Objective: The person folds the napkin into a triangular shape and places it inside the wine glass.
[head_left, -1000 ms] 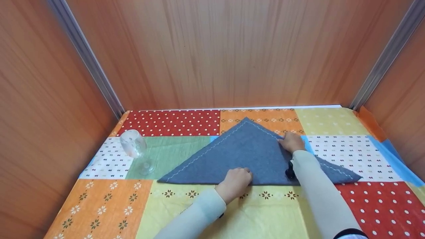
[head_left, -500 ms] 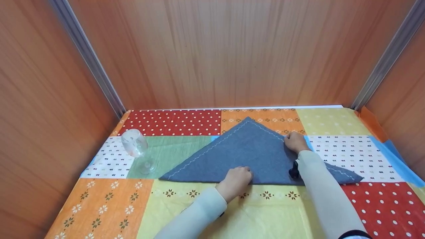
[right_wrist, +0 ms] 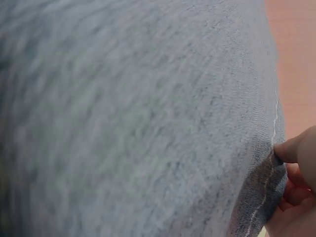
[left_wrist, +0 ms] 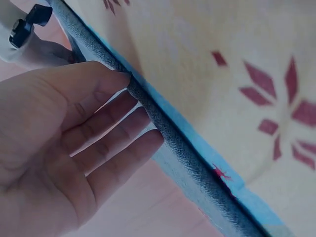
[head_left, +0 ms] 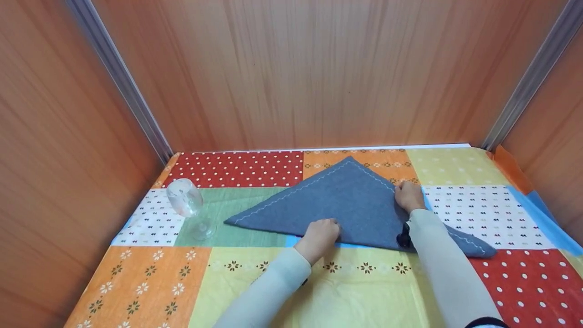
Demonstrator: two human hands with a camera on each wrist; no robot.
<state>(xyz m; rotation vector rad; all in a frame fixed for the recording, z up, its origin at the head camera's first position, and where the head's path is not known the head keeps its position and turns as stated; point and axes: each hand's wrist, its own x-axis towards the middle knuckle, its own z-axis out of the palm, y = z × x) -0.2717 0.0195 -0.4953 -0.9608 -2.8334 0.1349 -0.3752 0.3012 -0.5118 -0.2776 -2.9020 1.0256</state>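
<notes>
A grey cloth (head_left: 314, 200), folded into a triangle with pale stitching along two sides, lies on the patchwork tablecloth (head_left: 246, 291) with its peak pointing away from me. My left hand (head_left: 319, 237) pinches its near folded edge around the middle. In the left wrist view, the thumb and index finger of that hand (left_wrist: 64, 143) meet at the fold, the other fingers stretched along it. My right hand (head_left: 409, 196) grips the right stitched side. Seen from the right wrist, the thumb (right_wrist: 289, 149) presses on the stitched hem (right_wrist: 269, 173); fingers curl underneath.
A clear stemmed glass (head_left: 184, 198) stands upright left of the cloth, near the table's left edge. Wood-grain panels (head_left: 291, 77) rise behind and on both sides. At the far right, an orange and blue flap of tablecloth (head_left: 514, 171) rises against the panel.
The cloth has turned clockwise: its left corner swung away from me and its peak shifted right. My right hand moved slightly right, and my left hand slid a little forward, both still gripping.
</notes>
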